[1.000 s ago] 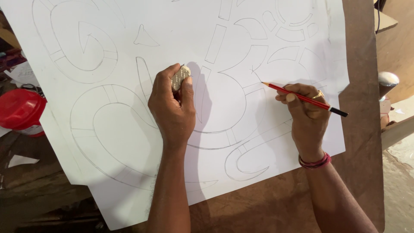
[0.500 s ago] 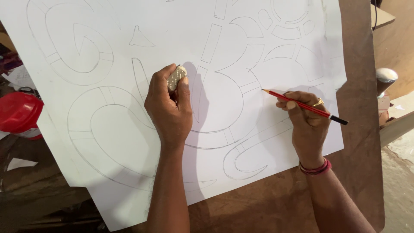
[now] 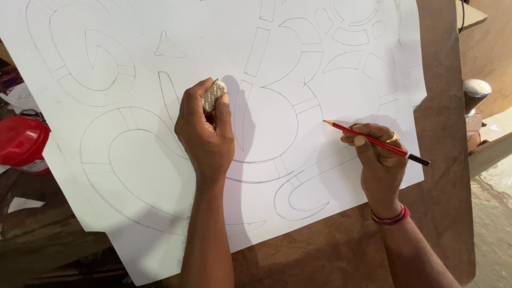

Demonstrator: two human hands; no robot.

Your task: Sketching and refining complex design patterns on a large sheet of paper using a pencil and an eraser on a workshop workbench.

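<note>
item: large white paper sheet (image 3: 224,32), lying flat on a brown board (image 3: 442,202); the sheet covers most of the board, with bare board showing along the right side and lower edge. the sheet bears pencilled outlines of broad curved shapes split into segments, plus one small triangle-like outline near the top left.

item: left hand (image 3: 205,133), resting on the middle of the sheet, back of the hand up. grip: fingers and thumb clenched around a small pale eraser (image 3: 214,95), whose speckled end shows above the thumb. the eraser sits at or just over the paper beside a narrow pointed outline; whether it touches cannot be told. the hand's shadow falls to its right.

item: right hand (image 3: 380,160), heel resting on the lower right part of the sheet, near the sheet's edge. grip: fingers closed on a red pencil (image 3: 373,142) with a black end cap. the pencil lies nearly level, point aimed left towards a drawn line and the cap sticking out to the right past the knuckles. a ring shows on one finger; a red bracelet (image 3: 391,217) circles the wrist.

item: red round lidded container (image 3: 21,143), at the left edge, partly under the sheet's margin, well apart from both hands.

item: rounded metallic object (image 3: 476,89), at the right edge, beyond the board.
</note>
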